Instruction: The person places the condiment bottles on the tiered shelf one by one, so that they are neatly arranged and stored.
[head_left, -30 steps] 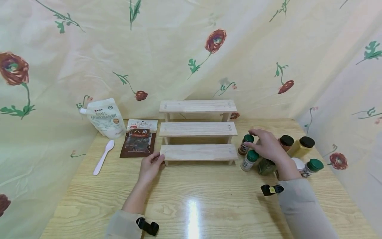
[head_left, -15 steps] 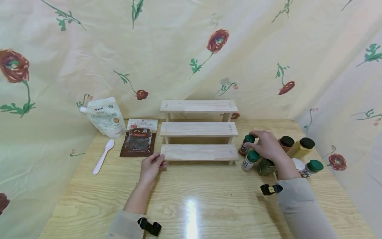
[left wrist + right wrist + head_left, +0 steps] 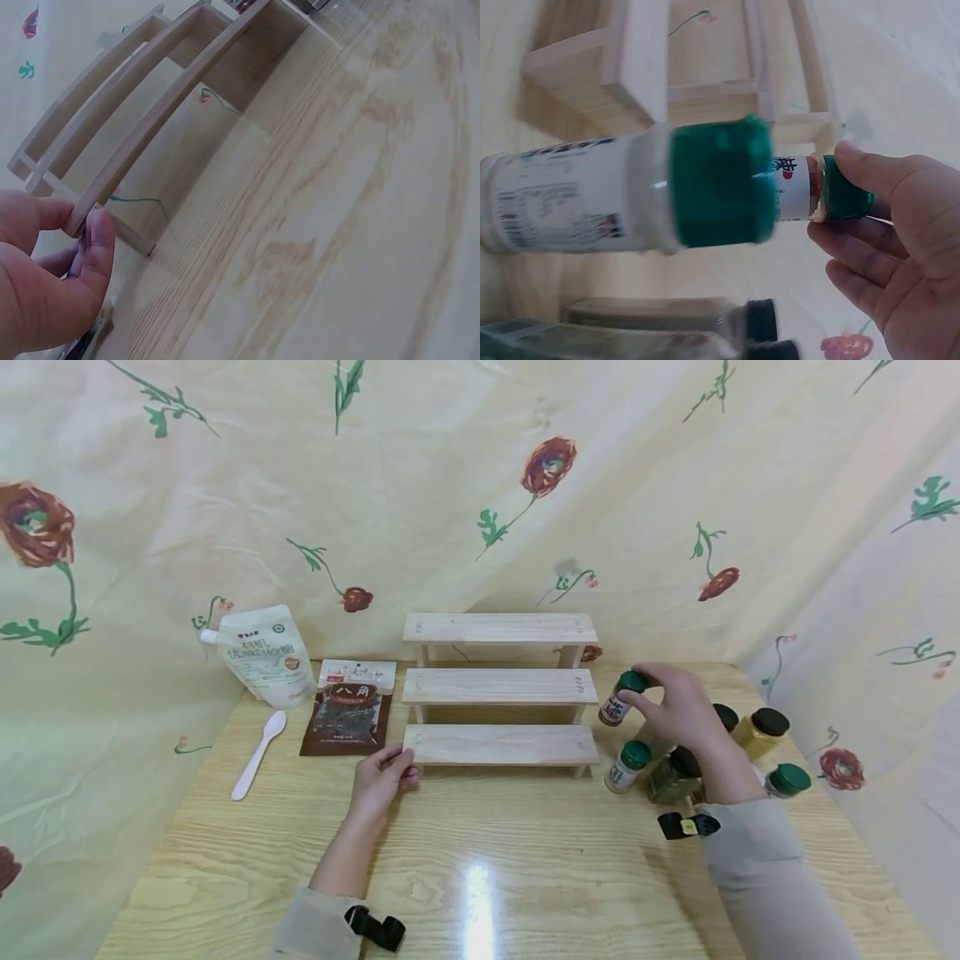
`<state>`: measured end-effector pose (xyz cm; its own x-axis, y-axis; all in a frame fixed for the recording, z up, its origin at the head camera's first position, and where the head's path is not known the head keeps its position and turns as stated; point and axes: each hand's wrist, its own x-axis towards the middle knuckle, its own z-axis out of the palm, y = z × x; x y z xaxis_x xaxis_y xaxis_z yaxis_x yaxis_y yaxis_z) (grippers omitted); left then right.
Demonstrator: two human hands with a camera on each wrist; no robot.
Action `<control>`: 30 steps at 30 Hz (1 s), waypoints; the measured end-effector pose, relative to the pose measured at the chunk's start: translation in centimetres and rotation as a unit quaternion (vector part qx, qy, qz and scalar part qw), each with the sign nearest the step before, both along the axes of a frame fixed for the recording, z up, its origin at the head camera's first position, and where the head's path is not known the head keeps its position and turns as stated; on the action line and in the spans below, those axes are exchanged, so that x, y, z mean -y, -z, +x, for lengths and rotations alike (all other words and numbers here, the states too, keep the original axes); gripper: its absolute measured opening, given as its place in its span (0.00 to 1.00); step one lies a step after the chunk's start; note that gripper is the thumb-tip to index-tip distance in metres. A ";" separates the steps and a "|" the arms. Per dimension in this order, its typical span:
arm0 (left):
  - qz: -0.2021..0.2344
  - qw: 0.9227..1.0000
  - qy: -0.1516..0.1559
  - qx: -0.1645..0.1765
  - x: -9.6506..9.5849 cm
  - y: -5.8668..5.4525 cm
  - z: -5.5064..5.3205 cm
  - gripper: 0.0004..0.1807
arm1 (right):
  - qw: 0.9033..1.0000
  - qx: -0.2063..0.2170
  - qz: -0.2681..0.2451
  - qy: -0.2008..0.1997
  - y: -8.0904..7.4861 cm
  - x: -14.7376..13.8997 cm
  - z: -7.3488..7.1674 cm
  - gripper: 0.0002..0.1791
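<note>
A three-step wooden rack [image 3: 501, 745] stands at the back middle of the table. My left hand [image 3: 381, 783] is at the left end of its lowest step. In the left wrist view the thumb and fingers pinch the corner of that board [image 3: 94, 195]. By its green cap my right hand [image 3: 678, 710] holds a spice jar [image 3: 613, 708] with reddish-brown contents, slightly tilted, to the right of the rack. The right wrist view shows thumb and fingertips around the cap [image 3: 844, 187]. Nearer stands a second green-capped jar [image 3: 624, 770] with a white label.
More jars stand under and beside the right forearm: a dark-capped green one [image 3: 672, 777], a yellow one [image 3: 761, 733], and another green-capped one [image 3: 787, 779]. At left are a white pouch [image 3: 266, 656], a brown spice packet [image 3: 351, 710] and a white spoon [image 3: 258, 756].
My right hand has moved slightly away from me and to the right with the green-capped spice jar, which now leans. My left hand stays at the rack's lowest step.
</note>
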<state>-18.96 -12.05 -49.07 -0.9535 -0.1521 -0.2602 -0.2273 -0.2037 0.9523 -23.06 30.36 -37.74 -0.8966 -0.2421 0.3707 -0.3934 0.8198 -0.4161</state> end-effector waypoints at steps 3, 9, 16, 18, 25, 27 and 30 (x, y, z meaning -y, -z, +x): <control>-0.005 1.000 0.007 -0.001 0.1 0.1 -0.1 0.24 | 1.000 -0.013 -0.003 0.002 -0.8 0.3 0.0 0.19; 0.000 1.000 0.009 0.001 0.1 0.2 -0.2 0.24 | 0.998 -0.065 -0.019 0.001 -2.3 0.8 -0.4 0.19; 0.002 1.000 0.010 -0.005 0.1 0.1 -0.2 0.22 | 0.995 -0.099 -0.027 -0.001 -3.9 1.7 -1.1 0.20; 0.001 1.000 0.012 -0.006 0.0 0.1 -0.2 0.22 | 0.994 -0.107 -0.026 -0.005 -4.3 2.1 -1.2 0.20; -0.003 1.000 0.011 -0.008 -0.1 0.0 -0.2 0.21 | 0.989 -0.134 -0.042 -0.043 -5.5 4.1 -1.7 0.18; -0.003 1.000 0.012 -0.008 0.0 0.0 -0.2 0.21 | 0.988 -0.135 -0.050 -0.050 -5.8 4.7 -1.9 0.19; -0.002 1.000 0.012 -0.009 0.1 0.0 -0.2 0.20 | 0.989 -0.125 -0.063 -0.052 -5.9 5.6 -2.2 0.19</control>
<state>-19.17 -12.17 -49.10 -0.9614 -0.1305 -0.2423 -0.2147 -0.1947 0.9571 -25.22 24.74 -31.88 -0.7457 -0.2658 0.6110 -0.5766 0.7170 -0.3918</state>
